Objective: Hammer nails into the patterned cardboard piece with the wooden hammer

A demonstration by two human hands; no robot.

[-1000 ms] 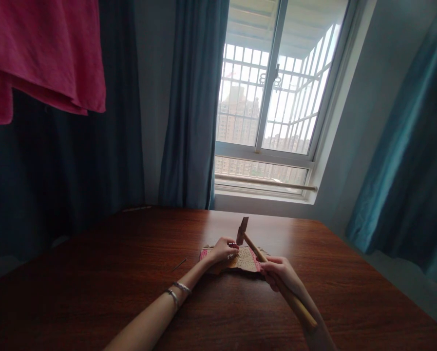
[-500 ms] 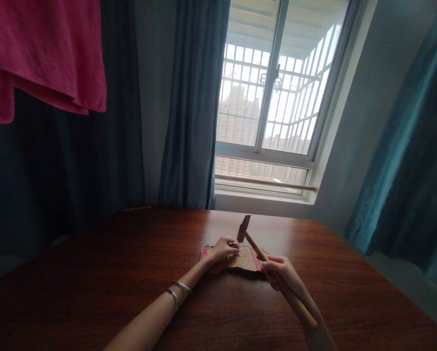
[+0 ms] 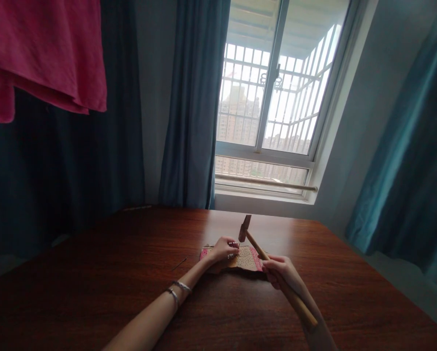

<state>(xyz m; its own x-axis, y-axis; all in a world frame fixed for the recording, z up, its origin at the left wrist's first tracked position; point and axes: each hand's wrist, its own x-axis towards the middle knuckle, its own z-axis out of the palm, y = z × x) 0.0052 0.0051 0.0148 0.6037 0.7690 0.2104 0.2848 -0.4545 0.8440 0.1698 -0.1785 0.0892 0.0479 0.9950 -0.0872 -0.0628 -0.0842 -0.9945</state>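
Note:
A tan perforated piece with pink edges point(image 3: 246, 258) lies flat on the brown wooden table point(image 3: 112, 273). My left hand point(image 3: 223, 249) rests on its left part, fingers pinched on something small that I cannot make out. My right hand point(image 3: 281, 273) is wrapped round the wooden handle of a hammer point(image 3: 269, 265). The hammer's head point(image 3: 244, 228) hangs just above and to the right of my left fingertips. Two bracelets circle my left wrist.
A thin dark pin or nail point(image 3: 179, 264) lies on the table left of the piece. Behind the table are a barred window point(image 3: 273, 102), blue curtains point(image 3: 192, 107) on both sides, and a pink cloth point(image 3: 43, 53) hanging at the upper left.
The hammer's head has lifted slightly and shifted a little to the right. My left hand stays pinched in the same place on the piece.

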